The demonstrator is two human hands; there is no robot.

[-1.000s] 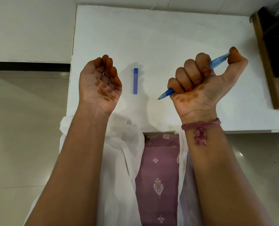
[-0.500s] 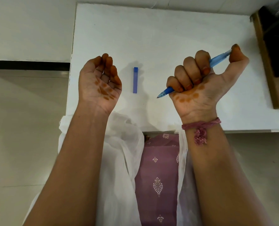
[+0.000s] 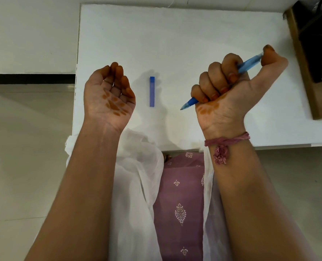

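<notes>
a: item one, blue pen (image 3: 250,62). location?
b: it is sitting in the right grip (image 3: 229,95), raised above the white bench (image 3: 175,34), palm turned up. four fingers are wrapping the barrel in a fist and the thumb is pressing on the rear end.
a: axis and heading?
b: the long axis is running diagonally. the rear end is aiming far-right, and the bare writing tip is pointing near-left, poking out below the little finger.
a: item two, blue cap (image 3: 152,91)?
b: lying flat on the bench between the two grips, apart from both. its long axis is running straight away from the person.
a: left grip (image 3: 109,97)?
b: holding nothing, palm up, fingers curling loosely.
a: step in hand?
b: by my reading, the uncapped pen is being held ready and capping is pending. the next move is probably calling for the left grip to lift the cap and turn its open end toward the tip, with the right grip steadying the barrel. which end of the cap is open, i cannot tell.
</notes>
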